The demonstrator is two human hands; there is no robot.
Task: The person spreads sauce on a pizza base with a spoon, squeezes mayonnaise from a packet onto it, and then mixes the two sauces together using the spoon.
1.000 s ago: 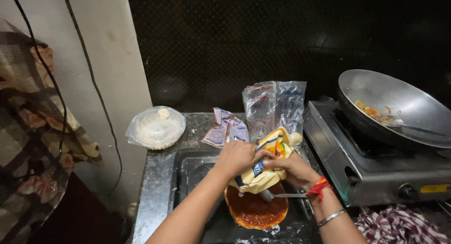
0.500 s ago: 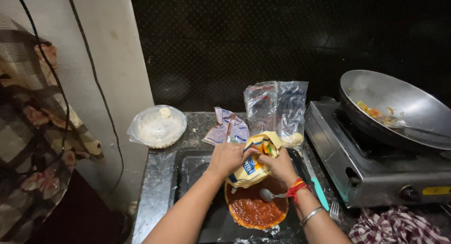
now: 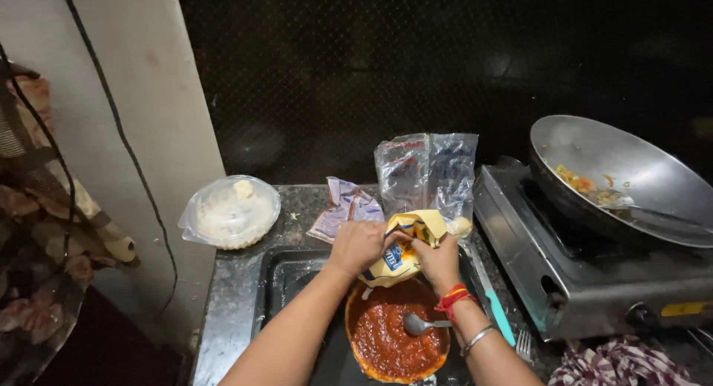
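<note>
- The round base (image 3: 397, 334) in the dark tray (image 3: 286, 282) was already covered with red sauce, and a spoon (image 3: 417, 325) lay on it.
- Both hands gripped the yellow packet (image 3: 405, 246) just above the base: the left hand (image 3: 358, 245) and the right hand (image 3: 438, 261) were clenched on it.
- Nothing from the packet was on the sauce yet, so the topping seemed still left.

A steel wok (image 3: 624, 178) holding scraps of cooked vegetables sits on a gas stove (image 3: 587, 274) at right. A covered plastic bowl (image 3: 230, 211) rests at the tabletop's (image 3: 223, 319) left edge, an upright clear plastic bag (image 3: 427, 170) and a crumpled purple wrapper (image 3: 345, 206) between them.
</note>
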